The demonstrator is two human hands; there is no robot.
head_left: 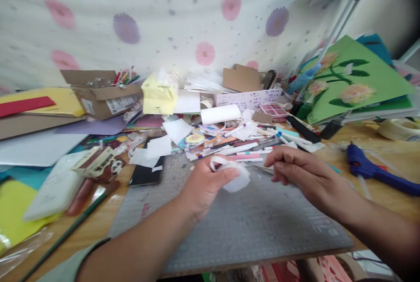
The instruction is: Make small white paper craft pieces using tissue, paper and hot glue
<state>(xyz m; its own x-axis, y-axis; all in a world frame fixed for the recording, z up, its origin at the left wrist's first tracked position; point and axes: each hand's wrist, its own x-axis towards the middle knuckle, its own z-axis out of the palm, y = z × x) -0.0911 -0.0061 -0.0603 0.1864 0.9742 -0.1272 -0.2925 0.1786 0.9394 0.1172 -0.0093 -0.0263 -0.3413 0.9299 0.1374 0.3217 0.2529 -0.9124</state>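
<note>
My left hand (210, 181) is closed over the grey cutting mat (229, 225), pinching a piece of thin white paper (238, 179) between thumb and fingers. The paper is curled, with a rolled loop near the fingertips and a loose part hanging to the right. Just right of it, my right hand (295, 170) is closed around a thin pointed metal tool (263, 168). Only the tool's tip shows, pointing left toward the paper but apart from it; the rest is hidden by the fingers.
Behind the mat lie many markers (244, 157), a white roll (220, 114) and paper squares (179, 130). A black phone (146, 177) lies left, near a long green brush (75, 225). A blue glue gun (377, 172) rests at right. A cardboard box (108, 98) stands back left.
</note>
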